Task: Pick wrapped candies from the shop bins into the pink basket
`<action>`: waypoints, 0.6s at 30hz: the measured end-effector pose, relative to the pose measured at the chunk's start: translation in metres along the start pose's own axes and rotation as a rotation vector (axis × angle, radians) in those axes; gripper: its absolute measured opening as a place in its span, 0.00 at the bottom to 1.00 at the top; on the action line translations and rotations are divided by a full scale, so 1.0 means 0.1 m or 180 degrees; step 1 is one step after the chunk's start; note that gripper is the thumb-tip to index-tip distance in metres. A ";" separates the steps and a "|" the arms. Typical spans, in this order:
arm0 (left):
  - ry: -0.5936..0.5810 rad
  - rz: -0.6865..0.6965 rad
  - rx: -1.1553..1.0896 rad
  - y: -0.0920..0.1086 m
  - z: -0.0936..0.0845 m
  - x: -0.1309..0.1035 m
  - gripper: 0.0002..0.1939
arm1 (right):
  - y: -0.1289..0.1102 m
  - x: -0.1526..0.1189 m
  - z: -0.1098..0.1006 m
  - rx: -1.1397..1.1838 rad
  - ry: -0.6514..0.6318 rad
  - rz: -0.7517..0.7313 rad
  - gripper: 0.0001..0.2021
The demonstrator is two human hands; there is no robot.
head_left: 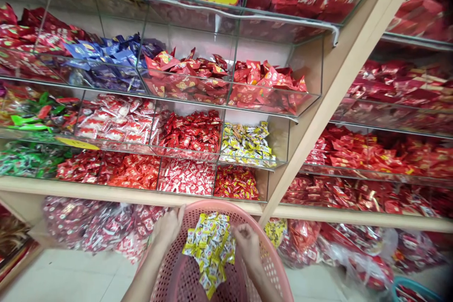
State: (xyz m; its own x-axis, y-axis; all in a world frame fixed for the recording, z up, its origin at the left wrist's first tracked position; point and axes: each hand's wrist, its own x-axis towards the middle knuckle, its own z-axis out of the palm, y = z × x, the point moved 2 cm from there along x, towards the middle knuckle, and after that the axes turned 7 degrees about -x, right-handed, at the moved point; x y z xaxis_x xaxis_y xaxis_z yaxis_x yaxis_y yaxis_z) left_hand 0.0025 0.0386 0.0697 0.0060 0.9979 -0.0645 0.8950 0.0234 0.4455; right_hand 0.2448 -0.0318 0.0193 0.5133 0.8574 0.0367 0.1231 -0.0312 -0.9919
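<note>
A pink plastic basket (274, 264) with perforated sides stands below the shelves. Inside it is a bunched heap of small yellow-and-white wrapped candies (211, 245). My left hand (169, 225) is closed on the basket's far left rim, its fingertips partly hidden. On the other side, my right hand (247, 241) reaches over the basket with its fingers curled into a pinch, just right of the candies. Whatever lies between those fingers is too small to make out. Matching yellow-and-white candies (247, 144) fill a clear shelf bin above the basket.
Glass-fronted bins of red candies (191, 132), blue packets (102, 59) and green-wrapped sweets (33, 158) rise ahead. A wooden upright (339, 99) slants at right. Bagged candies (95, 224) lie under the bottom ledge. A teal basket (417, 288) stands at lower right.
</note>
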 end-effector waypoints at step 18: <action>0.0168 0.0077 0.0082 -0.08 0.07 0.05 0.32 | -2.62 1.52 -0.42 -0.4101 -0.0235 -0.2097 0.11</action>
State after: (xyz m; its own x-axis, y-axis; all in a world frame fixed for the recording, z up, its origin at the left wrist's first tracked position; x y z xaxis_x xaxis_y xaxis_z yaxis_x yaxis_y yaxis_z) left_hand -0.0016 0.0432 0.0592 0.0048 1.0000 -0.0063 0.9061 -0.0017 0.4230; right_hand 0.3262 0.0847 0.2900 0.0237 0.9211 0.3887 0.9997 -0.0256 -0.0001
